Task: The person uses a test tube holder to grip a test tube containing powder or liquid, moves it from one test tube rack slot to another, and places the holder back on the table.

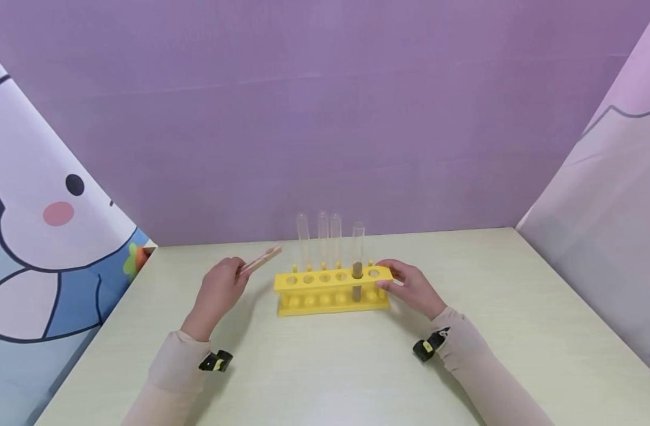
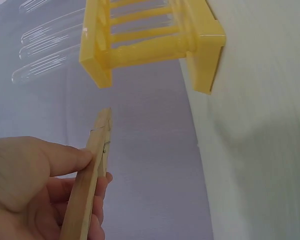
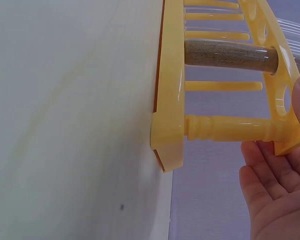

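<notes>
My left hand (image 1: 218, 293) pinches a wooden test tube clamp (image 1: 263, 258) between thumb and fingers. The clamp's tip points up and right, a little left of a yellow test tube rack (image 1: 332, 309) and apart from it. At the rack's right end, my right hand (image 1: 415, 290) grips the top board, thumb in front and fingers beneath and behind, as the right wrist view shows. A test tube with brown grainy matter (image 3: 230, 54) stands upright in a hole near that end. Three clear test tubes (image 1: 323, 236) stand along the back of the rack, rounded ends up.
The rack stands on a pale wooden table (image 1: 325, 367). Behind it rises a purple backdrop (image 1: 325, 118). A cartoon-printed panel (image 1: 32, 177) borders the left side, and a pale panel (image 1: 613, 219) the right.
</notes>
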Motion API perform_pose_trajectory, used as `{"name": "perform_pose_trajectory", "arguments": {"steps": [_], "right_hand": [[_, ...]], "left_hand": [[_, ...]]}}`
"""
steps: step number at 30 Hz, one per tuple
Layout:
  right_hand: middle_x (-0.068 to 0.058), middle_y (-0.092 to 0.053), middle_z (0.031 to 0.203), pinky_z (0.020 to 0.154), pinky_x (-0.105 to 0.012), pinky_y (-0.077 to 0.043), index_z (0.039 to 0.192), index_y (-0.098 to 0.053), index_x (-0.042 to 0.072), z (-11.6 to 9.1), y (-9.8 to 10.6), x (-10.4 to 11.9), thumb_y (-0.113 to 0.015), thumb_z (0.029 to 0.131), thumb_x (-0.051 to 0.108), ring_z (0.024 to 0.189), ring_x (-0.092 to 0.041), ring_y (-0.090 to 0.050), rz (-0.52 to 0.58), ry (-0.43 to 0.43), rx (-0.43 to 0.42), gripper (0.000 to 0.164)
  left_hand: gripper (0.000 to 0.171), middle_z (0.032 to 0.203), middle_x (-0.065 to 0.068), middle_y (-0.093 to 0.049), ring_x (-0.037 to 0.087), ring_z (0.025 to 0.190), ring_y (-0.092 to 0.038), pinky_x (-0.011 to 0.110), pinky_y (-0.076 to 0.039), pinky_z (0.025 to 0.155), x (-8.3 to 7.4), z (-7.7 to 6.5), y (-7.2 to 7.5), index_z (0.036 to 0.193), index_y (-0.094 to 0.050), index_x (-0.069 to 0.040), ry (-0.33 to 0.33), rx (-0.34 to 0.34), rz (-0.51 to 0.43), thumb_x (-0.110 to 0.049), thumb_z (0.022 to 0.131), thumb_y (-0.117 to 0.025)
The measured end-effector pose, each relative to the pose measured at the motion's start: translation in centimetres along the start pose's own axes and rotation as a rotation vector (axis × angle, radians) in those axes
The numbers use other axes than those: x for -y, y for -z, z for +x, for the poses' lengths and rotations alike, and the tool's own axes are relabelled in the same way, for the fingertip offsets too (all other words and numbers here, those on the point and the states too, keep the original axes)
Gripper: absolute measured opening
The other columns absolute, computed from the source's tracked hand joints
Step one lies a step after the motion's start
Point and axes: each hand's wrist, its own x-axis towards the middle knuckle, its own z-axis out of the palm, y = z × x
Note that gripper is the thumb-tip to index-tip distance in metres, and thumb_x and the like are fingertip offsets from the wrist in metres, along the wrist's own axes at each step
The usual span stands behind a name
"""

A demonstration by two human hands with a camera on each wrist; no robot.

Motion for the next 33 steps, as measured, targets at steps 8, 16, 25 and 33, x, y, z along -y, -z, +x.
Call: {"name": "perform_pose_trajectory", "arguments": {"steps": [8, 16, 25, 33], "right_hand": [[-0.017, -0.059, 0.123, 0.096, -0.048, -0.042, 0.121, -0.057, 0.001, 0.1, 0.0, 0.0, -0.068, 0.086, 0.016, 0.112, -0.032, -0.057, 0.019, -0.022, 0.008, 0.039], [-0.017, -0.059, 0.123, 0.096, -0.047, -0.042, 0.122, -0.057, 0.001, 0.1, 0.0, 0.1, -0.068, 0.086, 0.017, 0.113, -0.032, -0.057, 0.016, -0.026, 0.007, 0.041], [-0.019, -0.059, 0.123, 0.097, -0.049, -0.041, 0.122, -0.056, -0.001, 0.0, 0.0, 0.3, -0.068, 0.086, 0.015, 0.112, -0.032, -0.057, 0.024, -0.038, 0.004, 0.04], [-0.018, -0.059, 0.124, 0.096, -0.05, -0.041, 0.121, -0.057, 0.0, 0.1, 0.0, -0.1, -0.068, 0.086, 0.019, 0.113, -0.034, -0.056, 0.016, -0.018, -0.003, 0.042]], "left_hand": [[0.019, 0.076, 0.009, -0.059, 0.02, 0.061, -0.05, 0.035, -0.042, 0.057, 0.5, -0.1, -0.8, 0.099, -0.061, 0.004, 0.035, 0.069, 0.007, -0.011, 0.087, -0.063], [0.019, 0.073, 0.009, -0.06, 0.019, 0.057, -0.049, 0.032, -0.04, 0.053, 0.9, 0.0, -1.3, 0.097, -0.062, 0.004, 0.091, 0.095, 0.012, -0.012, 0.087, -0.062], [0.019, 0.072, 0.006, -0.06, 0.018, 0.059, -0.05, 0.029, -0.04, 0.052, 1.5, 0.3, -2.8, 0.099, -0.062, 0.002, 0.141, 0.198, -0.006, -0.014, 0.089, -0.062], [0.015, 0.072, 0.005, -0.06, 0.016, 0.057, -0.049, 0.026, -0.04, 0.05, 1.6, 0.1, -3.4, 0.094, -0.061, 0.0, 0.16, 0.273, -0.031, -0.013, 0.088, -0.062]]}}
